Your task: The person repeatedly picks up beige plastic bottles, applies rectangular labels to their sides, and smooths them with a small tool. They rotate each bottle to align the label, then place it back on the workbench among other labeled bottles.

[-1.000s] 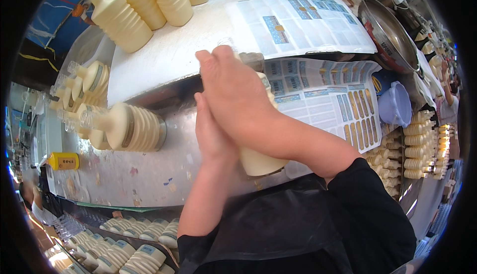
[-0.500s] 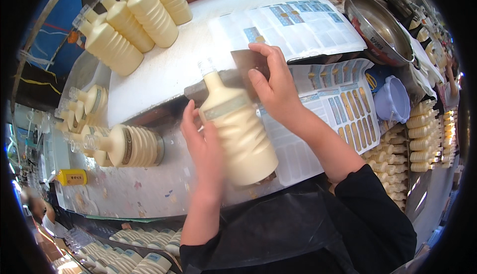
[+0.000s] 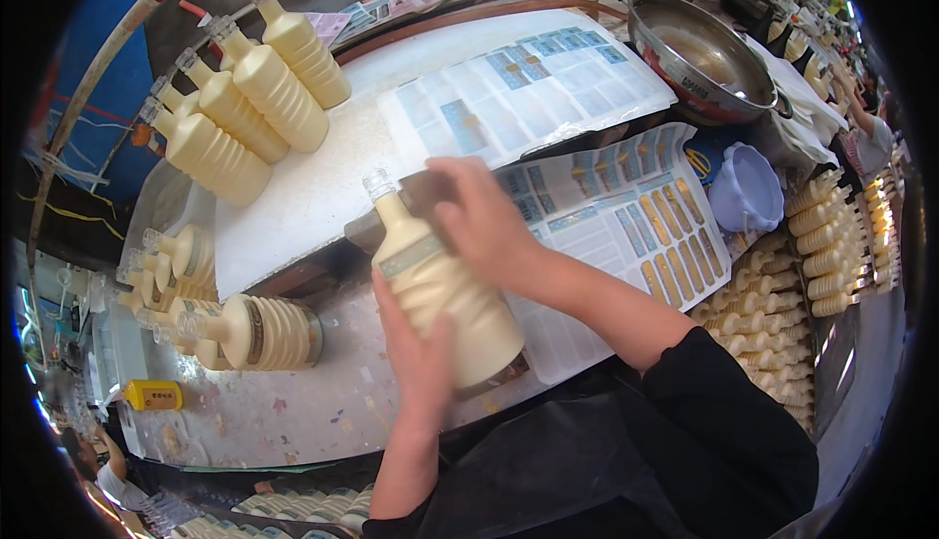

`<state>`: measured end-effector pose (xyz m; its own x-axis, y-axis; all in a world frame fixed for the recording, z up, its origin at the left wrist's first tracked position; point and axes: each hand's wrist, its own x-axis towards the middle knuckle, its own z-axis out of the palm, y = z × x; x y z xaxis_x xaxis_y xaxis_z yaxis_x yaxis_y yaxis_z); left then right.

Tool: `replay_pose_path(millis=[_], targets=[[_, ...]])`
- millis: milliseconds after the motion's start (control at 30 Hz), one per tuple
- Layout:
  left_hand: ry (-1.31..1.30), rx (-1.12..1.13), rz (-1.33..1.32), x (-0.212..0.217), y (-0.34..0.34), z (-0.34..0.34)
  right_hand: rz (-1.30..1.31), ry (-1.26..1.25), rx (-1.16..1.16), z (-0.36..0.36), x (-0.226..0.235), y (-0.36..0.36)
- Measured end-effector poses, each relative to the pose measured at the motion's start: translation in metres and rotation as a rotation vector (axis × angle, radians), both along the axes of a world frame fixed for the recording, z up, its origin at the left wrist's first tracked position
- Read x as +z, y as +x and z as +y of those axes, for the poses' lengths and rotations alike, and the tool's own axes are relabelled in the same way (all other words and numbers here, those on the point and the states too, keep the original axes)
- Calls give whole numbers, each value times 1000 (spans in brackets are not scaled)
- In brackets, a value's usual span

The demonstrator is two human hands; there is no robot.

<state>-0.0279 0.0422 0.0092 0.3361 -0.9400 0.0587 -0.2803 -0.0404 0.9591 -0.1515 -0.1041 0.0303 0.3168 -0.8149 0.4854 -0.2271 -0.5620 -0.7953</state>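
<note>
A cream ridged bottle point(image 3: 460, 334) lies tilted in front of me, its clear threaded neck pointing away and its base toward me. Around its shoulder runs a grey-blue label band point(image 3: 411, 256). My left hand point(image 3: 419, 348) is closed against the bottle's left side, thumb over the ridges. Above the bottle's right shoulder, my right hand point(image 3: 484, 226) pinches a thin dark brown flat piece point(image 3: 423, 190). The piece reaches beside the bottle's neck, and part of it is hidden by the fingers. Motion blurs both hands a little.
Several cream bottles stand on the white board point(image 3: 293, 231) at the far left, and more lie at the left. Printed label sheets point(image 3: 626, 236) spread to the right, near a lavender bucket point(image 3: 748, 187) and a large metal pan point(image 3: 704, 55). A yellow container point(image 3: 154, 395) sits at left.
My right hand has come down and left, onto the bottle's shoulder, with the brown piece. My left hand has closed in along the bottle's side. The view has shifted slightly.
</note>
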Motion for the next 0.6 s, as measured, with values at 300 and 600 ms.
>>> replay_pose_path(millis=[300,600], targets=[[53,11,256,-2,-9,13,-386,732,-14,-75,13,-91],[-2,54,235,-11,-9,14,765,-136,-753,-181,16,-177]])
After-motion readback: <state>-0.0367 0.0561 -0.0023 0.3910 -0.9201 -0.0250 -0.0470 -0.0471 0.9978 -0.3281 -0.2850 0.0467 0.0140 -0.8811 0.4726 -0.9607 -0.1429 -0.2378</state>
